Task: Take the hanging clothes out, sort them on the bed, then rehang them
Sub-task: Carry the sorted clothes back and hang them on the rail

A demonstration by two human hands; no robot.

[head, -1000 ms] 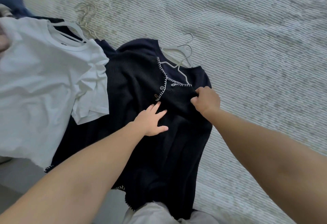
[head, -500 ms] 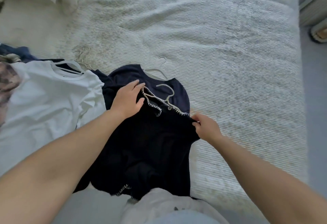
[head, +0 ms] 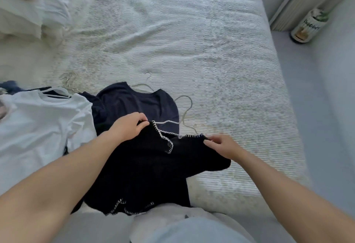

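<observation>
A black cardigan (head: 146, 169) with white stitched edging lies at the bed's near edge. My left hand (head: 128, 127) grips its left shoulder and my right hand (head: 221, 146) pinches its right shoulder. A white hanger (head: 184, 116) sticks out of its neckline. Under it lies a navy T-shirt (head: 132, 102) on a second white hanger (head: 144, 86). A white T-shirt (head: 38, 127) on a hanger lies to the left.
The bed (head: 192, 46) has a ribbed white cover. Loose hangers (head: 69, 81) lie above the white T-shirt, and crumpled white bedding (head: 28, 12) sits at the far left. A patterned bin (head: 307, 27) stands on the floor by a radiator at the right.
Both hands have pulled the black cardigan toward the near edge, uncovering the navy T-shirt beneath. The left hand went from lying flat on the cardigan to gripping its shoulder.
</observation>
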